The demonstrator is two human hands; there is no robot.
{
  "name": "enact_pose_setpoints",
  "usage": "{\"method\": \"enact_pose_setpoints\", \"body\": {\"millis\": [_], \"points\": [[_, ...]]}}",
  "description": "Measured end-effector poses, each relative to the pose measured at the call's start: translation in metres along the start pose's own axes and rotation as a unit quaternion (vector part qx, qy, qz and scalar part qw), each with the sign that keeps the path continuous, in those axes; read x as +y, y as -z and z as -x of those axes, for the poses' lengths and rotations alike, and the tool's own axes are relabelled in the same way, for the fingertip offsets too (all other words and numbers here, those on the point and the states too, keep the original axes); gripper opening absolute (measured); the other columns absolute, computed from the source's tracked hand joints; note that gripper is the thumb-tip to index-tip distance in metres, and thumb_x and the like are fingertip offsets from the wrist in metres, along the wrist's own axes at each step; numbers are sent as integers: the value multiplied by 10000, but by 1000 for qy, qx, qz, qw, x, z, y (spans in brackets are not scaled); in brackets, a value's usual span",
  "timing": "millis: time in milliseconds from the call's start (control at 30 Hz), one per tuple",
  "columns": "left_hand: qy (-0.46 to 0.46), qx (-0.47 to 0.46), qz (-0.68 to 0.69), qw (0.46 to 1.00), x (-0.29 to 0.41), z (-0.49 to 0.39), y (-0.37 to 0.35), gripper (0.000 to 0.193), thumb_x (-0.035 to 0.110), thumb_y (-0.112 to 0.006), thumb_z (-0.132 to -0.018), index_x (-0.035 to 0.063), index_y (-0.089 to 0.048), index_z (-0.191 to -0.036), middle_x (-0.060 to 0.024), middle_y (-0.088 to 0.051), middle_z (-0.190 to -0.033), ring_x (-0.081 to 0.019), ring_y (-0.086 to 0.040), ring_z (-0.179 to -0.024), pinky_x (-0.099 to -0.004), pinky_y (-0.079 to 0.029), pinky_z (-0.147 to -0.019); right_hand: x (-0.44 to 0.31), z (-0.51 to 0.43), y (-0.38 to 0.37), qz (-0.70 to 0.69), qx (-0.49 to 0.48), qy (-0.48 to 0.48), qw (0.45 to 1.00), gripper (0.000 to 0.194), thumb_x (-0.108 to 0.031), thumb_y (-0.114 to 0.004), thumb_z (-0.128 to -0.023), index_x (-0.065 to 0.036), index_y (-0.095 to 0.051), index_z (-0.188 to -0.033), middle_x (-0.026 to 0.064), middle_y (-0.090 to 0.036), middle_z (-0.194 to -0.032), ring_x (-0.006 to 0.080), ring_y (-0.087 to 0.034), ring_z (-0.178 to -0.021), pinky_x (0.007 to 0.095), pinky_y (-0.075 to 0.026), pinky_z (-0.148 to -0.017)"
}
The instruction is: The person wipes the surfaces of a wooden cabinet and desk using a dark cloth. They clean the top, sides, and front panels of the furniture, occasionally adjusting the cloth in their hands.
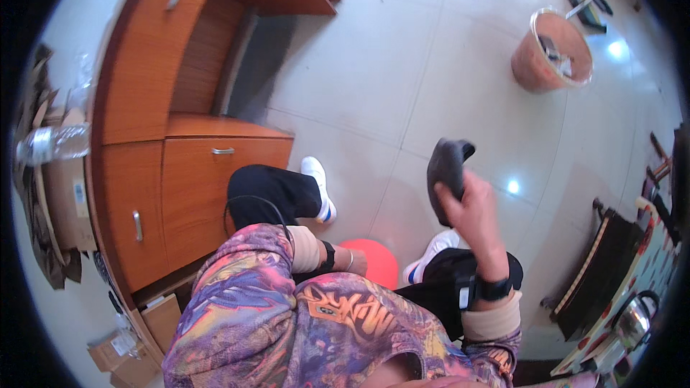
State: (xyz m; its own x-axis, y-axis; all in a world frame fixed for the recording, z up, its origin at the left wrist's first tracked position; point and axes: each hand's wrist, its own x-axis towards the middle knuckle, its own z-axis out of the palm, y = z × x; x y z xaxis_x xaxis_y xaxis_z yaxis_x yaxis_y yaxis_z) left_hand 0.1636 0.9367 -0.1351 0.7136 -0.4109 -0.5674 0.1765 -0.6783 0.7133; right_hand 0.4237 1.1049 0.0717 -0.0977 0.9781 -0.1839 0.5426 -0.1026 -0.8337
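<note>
My right hand [474,207] is raised above the floor, its thumb and fingers closed around a dark grey, curved item [446,180]. That item looks soft and blurred, and its exact kind cannot be told. Between my legs is a smooth, rounded red object [383,264], partly covered by my patterned top. My left hand [358,262], with a bangle at the wrist, lies against this red object. The fingers of the left hand are mostly hidden, so its grip does not show.
Wooden cabinets [226,188] with metal handles stand close on my left. A pinkish bin [531,67] holding some litter is ahead to the right on the tiled floor [372,64]. Near my right side are a dark wheeled piece [598,275] and a shiny metal kettle [633,318].
</note>
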Motion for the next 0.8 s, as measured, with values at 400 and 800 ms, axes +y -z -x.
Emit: {"method": "enact_pose_setpoints", "body": {"millis": [400, 800], "points": [[103, 54, -160, 980, -16, 56, 47, 322, 341, -602, -892, 78, -786, -922, -172, -739, -1008, -339, -699, -991, -435, -548, -880, -13, -114, -48, 192, 91, 10, 977, 249, -307, -675, -845, -64, -694, -897, 198, -711, -850, 396, -689, -829, 495, -547, -751], [147, 105, -121, 976, -4, 39, 39, 310, 386, -701, -805, 111, -794, -914, -126, -753, -982, -316, -717, -930, -431, -563, -832, -112, -75, -103, 335, -29, 112, 935, 329, -223, -703, -752, -67, -578, -1012, 196, -692, -939, 419, -658, -910, 519, -517, -777]]}}
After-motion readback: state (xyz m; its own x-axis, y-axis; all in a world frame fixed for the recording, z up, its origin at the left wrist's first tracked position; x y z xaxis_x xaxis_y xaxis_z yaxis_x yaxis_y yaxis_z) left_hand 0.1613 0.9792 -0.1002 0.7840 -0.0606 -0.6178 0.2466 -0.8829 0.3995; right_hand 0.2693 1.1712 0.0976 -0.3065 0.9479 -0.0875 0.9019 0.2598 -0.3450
